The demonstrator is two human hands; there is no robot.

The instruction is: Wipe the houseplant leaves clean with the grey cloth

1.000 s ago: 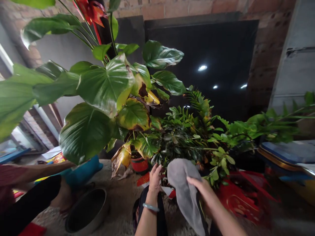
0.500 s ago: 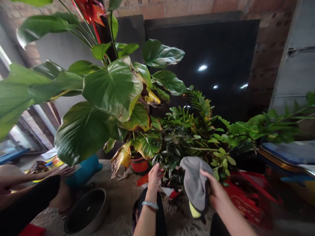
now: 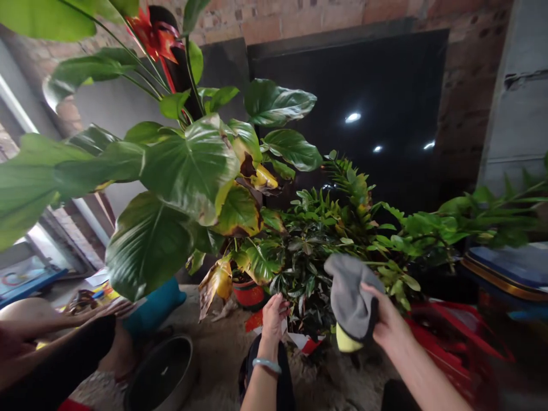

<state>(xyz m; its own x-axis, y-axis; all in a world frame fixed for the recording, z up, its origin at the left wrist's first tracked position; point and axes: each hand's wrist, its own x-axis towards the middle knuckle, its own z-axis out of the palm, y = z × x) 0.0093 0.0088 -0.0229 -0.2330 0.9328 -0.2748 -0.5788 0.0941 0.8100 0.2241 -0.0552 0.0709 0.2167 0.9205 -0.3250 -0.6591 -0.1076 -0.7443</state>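
Observation:
My right hand [image 3: 385, 314] grips a grey cloth [image 3: 351, 291] with a dark edging and a yellow underside showing at its lower end. The cloth hangs bunched in front of the low leafy plants. My left hand [image 3: 274, 317], with a pale bangle [image 3: 267, 365] on its wrist, is raised with curled fingers at the dark-leaved small plant [image 3: 299, 285]. Whether a leaf is pinched between those fingers is too small to make out. Beside it, a large broad-leaved plant [image 3: 192, 162] has several yellowed, browned leaves and a red pot [image 3: 248, 294].
A round basin [image 3: 188, 365] stands at the lower left, near another person's arm in a black sleeve [image 3: 64, 359] and a teal object [image 3: 156, 305]. At right are a red basket-like container [image 3: 454, 331] and stacked boxes [image 3: 505, 274]. A dark panel [image 3: 355, 103] backs the plants.
The view has shifted slightly, with most things now a little lower and further right. My right hand and the cloth have moved a little to the right; my left hand keeps its curled shape.

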